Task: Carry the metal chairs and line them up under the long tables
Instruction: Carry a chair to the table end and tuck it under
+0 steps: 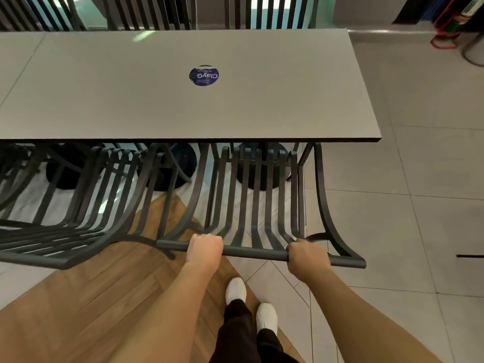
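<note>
The long grey desk (183, 100) runs across the room at waist height, bare but for a round blue sticker (204, 75) near its middle. Its near edge overhangs the seats of two black slatted metal chairs. The right-hand chair (251, 195) is the one being handled: its seat front is tucked under the desk edge and its back leans toward the person, so it looks most of the way home, I'd judge.

The neighbouring chair (78, 205) sits just beside it on the left, already under the desk, their side frames close together. That narrow gap is what needs watching, along with the dark round desk bases (251, 176) on the floor beneath, which the chair legs could meet; the legs themselves are hard to make out from here.

More slatted chair backs (146, 11) line the far side.

The left hand (205, 248) and right hand (306, 255) both wrap the top rail of the chair back, fingers curled round it, set well apart, which keeps the push straight.
</note>
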Available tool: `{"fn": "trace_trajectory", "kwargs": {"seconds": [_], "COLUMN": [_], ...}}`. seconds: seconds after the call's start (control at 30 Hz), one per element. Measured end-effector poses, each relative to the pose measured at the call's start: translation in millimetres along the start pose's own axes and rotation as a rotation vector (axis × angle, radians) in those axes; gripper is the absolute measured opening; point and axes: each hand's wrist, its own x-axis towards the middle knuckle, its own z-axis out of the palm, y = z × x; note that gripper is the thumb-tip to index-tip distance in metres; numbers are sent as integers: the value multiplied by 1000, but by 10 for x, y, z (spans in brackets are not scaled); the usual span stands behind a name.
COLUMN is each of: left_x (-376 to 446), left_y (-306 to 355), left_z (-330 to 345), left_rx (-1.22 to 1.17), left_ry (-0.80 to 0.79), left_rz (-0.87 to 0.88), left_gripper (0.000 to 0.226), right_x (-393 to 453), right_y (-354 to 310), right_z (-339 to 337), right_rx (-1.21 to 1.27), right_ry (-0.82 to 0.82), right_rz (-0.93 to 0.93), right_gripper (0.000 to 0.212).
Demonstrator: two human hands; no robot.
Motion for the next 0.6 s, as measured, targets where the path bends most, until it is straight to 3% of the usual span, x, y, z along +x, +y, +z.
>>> {"fn": "trace_trajectory", "kwargs": {"seconds": [0.17,0.37,0.47,0.6], "left_x": [89,210,198,217], "left_y": [-80,-132,8,347], "left_z": [-61,-323,-503,-891], "left_rx": [-62,-376,-522,-601], "left_ry": [-65,-384,-452,-362], "left_rz": [67,114,150,187], "left_gripper": [24,61,75,54], "right_x": [69,92,68,89], "right_y": [7,14,60,294], "right_z": [-84,-296,-396,-599], "right_rx": [92,363,601,640], "right_ry": [-89,-341,-296,-122], "right_rz": [1,76,110,159], "right_gripper": [28,67,86,61]}}
